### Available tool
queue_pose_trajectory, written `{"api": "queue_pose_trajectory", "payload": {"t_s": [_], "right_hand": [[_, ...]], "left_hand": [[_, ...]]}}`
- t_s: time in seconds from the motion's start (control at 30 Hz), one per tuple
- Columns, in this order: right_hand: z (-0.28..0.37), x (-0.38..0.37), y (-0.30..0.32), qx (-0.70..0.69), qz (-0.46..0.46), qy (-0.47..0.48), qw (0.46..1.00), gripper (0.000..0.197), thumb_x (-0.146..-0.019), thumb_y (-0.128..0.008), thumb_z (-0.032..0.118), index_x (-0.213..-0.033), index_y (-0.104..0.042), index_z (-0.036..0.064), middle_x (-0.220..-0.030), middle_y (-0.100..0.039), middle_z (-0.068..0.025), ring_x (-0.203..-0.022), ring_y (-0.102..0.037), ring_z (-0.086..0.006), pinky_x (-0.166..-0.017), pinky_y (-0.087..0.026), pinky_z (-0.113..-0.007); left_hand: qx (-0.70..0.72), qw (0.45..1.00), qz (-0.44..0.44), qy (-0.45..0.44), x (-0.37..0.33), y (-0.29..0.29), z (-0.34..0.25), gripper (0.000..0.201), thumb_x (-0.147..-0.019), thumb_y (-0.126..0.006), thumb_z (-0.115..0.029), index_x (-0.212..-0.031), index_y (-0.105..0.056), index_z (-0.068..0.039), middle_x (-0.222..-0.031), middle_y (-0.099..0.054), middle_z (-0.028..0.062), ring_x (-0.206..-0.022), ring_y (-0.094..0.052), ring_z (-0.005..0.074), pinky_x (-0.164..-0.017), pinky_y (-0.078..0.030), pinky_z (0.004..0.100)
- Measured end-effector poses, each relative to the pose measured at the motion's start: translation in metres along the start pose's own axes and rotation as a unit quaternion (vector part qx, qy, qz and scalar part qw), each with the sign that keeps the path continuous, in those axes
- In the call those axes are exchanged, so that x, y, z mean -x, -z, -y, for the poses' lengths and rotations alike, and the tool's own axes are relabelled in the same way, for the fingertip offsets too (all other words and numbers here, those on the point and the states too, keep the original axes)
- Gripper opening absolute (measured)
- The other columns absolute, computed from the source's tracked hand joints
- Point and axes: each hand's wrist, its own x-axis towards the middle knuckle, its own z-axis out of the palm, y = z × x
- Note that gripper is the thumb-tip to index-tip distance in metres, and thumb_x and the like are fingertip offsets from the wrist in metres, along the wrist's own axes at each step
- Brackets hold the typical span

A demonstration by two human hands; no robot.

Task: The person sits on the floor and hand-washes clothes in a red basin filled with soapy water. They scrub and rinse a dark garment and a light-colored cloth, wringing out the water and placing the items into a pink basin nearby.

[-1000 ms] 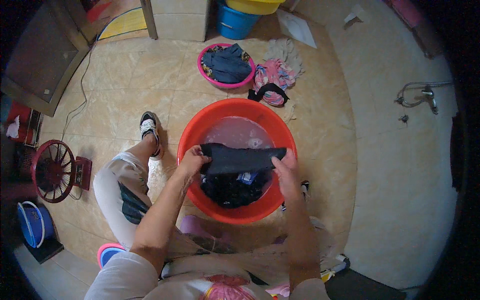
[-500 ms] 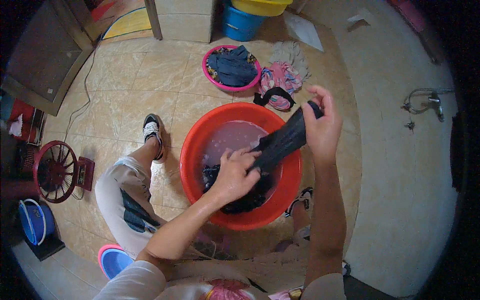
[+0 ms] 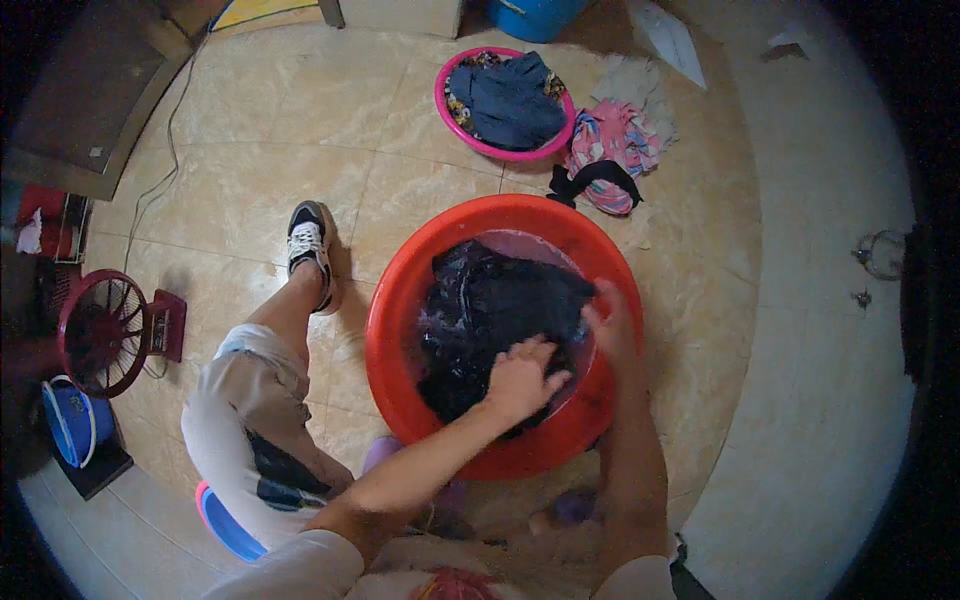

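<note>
A large red basin (image 3: 390, 350) stands on the floor between my feet, with a little cloudy water showing at its rim side. Wet black clothing (image 3: 490, 300) lies spread across most of it. My left hand (image 3: 522, 382) rests on the near part of this cloth, fingers stretched out and thumb apart. At the cloth's right corner, close to the basin's inner wall, is my right hand (image 3: 615, 322). It is blurred, so whether its fingers grip the corner is unclear.
Beyond the basin sit a pink basin (image 3: 520, 155) of dark clothes and a pile of pink patterned cloth (image 3: 615, 140) with a black strip. To the left are a dark red fan (image 3: 105, 332), a blue bucket (image 3: 72, 425) and a cord (image 3: 172, 150).
My right hand has come down from above the basin's right side to its inner edge. The dark cloth it held stretched up now lies in the basin. My left hand moved slightly right and nearer.
</note>
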Motion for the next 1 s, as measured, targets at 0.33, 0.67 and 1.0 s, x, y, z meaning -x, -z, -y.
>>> {"api": "queue_pose_trajectory", "payload": {"t_s": [0.33,0.67,1.0], "right_hand": [[-0.021,-0.014,-0.113,0.274,0.147,-0.136,0.941,0.088,-0.070,-0.076,0.039,-0.143,-0.028,0.0261,-0.145,-0.023,-0.0242,-0.127,-0.029,-0.0478,-0.102,-0.028,-0.058],[-0.047,-0.012,-0.160,0.056,0.020,-0.197,0.979,0.045,-0.077,-0.068,0.029,-0.112,-0.059,0.0019,-0.123,-0.049,-0.0189,-0.113,-0.046,-0.0362,-0.097,-0.037,-0.041],[0.132,0.042,-0.112,-0.095,0.150,0.126,0.976,0.022,-0.072,-0.072,0.021,-0.081,-0.061,0.0054,-0.114,-0.053,-0.0120,-0.108,-0.046,-0.0368,-0.090,-0.039,-0.047]], "left_hand": [[-0.046,0.964,-0.173,0.197,-0.067,-0.027,0.192,0.054,-0.078,-0.064,-0.010,-0.128,-0.046,-0.002,-0.119,-0.054,0.0222,-0.109,-0.050,0.0398,-0.097,-0.038,0.0445],[0.677,0.620,-0.115,0.380,-0.077,-0.028,0.211,0.055,-0.089,-0.053,-0.047,-0.125,-0.051,-0.005,-0.118,-0.058,0.0111,-0.108,-0.055,0.0237,-0.093,-0.044,0.0375],[0.803,0.515,0.072,0.291,-0.077,-0.009,0.128,0.065,-0.091,-0.035,-0.059,-0.130,-0.047,-0.008,-0.123,-0.055,0.0115,-0.115,-0.049,0.0269,-0.101,-0.036,0.0418]]}}
